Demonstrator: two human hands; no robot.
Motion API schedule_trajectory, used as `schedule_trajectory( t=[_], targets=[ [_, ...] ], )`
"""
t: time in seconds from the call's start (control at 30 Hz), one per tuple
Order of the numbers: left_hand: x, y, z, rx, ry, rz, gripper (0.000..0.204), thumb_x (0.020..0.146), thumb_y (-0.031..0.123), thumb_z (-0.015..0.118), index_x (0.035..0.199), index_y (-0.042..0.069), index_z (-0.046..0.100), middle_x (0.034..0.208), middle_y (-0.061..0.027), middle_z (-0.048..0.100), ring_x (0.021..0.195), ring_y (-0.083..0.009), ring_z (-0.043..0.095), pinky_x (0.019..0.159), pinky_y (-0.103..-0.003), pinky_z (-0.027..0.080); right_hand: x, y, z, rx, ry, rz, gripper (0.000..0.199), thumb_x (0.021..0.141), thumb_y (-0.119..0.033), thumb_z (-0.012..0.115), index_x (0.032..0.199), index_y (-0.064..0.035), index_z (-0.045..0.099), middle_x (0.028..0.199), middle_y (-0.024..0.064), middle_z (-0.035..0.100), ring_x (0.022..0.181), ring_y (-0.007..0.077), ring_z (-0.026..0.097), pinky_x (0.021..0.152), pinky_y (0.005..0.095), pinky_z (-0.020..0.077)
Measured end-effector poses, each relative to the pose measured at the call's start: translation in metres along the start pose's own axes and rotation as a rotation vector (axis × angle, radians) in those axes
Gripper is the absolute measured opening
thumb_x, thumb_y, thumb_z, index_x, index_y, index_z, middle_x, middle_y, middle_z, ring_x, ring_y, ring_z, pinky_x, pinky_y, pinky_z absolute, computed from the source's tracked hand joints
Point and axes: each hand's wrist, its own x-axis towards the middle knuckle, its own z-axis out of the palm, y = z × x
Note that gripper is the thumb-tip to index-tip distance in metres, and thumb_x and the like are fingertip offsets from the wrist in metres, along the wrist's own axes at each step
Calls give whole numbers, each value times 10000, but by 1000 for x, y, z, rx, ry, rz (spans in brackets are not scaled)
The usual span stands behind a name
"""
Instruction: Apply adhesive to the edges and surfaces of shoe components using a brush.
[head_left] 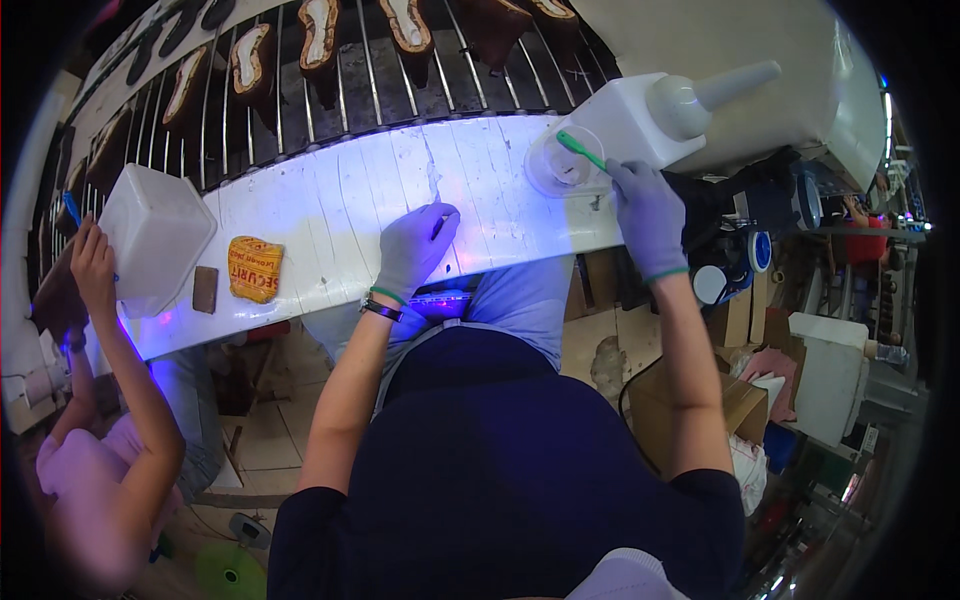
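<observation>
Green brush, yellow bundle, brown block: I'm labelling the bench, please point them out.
Green brush (pixel 583 151), head view: middle of its visible length.
Yellow bundle (pixel 256 270), head view: centre of its top.
Brown block (pixel 205 289), head view: upper face.

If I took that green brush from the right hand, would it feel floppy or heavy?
Probably neither. The green brush looks stiff, since its visible end juts out from the gloved right hand without sagging. It is likely light, being so slim. Its smooth-looking handle might feel a little slippery through a glove.

On table (pixel 330 215): container (pixel 160 235), left; block (pixel 205 289), then packet (pixel 256 269), to its right; cup (pixel 545 170), right, under brush (pixel 582 150); bottle (pixel 632 118) beside cup. Behind: shoes (pixel 410 38) on rods (pixel 370 62).
</observation>
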Motion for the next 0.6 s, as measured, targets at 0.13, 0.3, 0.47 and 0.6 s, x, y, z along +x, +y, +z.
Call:
schedule_trajectory(
  t=[0.13, 0.3, 0.47, 0.6],
  targets=[
    [-2, 1, 4, -5, 24, -25, 127, 869, 246, 623, 888, 127, 663, 698, -62, 628, 632, -247, 623, 560, -366, 470, 33, -20, 16, -421, -295, -191, 163, 761, -64, 587, 897, -51, 676, 872, 123, 627, 771, 279, 616, 665, 406, 496],
    [-22, -4, 10, -8, 86, -92, 142, 873, 245, 622, 902, 115, 670, 743, -69, 651, 647, -239, 634, 574, -352, 482, 45, -45, 84, -555, -236, -568, 97, 718, -70, 599, 755, -52, 687, 794, 123, 608, 707, 239, 606, 481, 388, 434],
    [-57, -7, 8, -37, 115, -245, 140, 876, 221, 626, 927, 100, 675, 772, -67, 660, 636, -211, 628, 577, -324, 476, 40, -87, 141, -1259, -551, -776, 103, 691, -141, 635, 761, -111, 704, 683, 63, 630, 606, 240, 615, 489, 399, 416],
    [-66, -9, 1, -46, 142, -305, 147, 881, 222, 625, 946, 101, 678, 764, -66, 656, 622, -192, 617, 571, -310, 465, 84, -120, 101, -868, -994, -759, 167, 748, -182, 647, 868, -114, 741, 761, 83, 694, 677, 248, 680, 555, 379, 483]
  ],
)
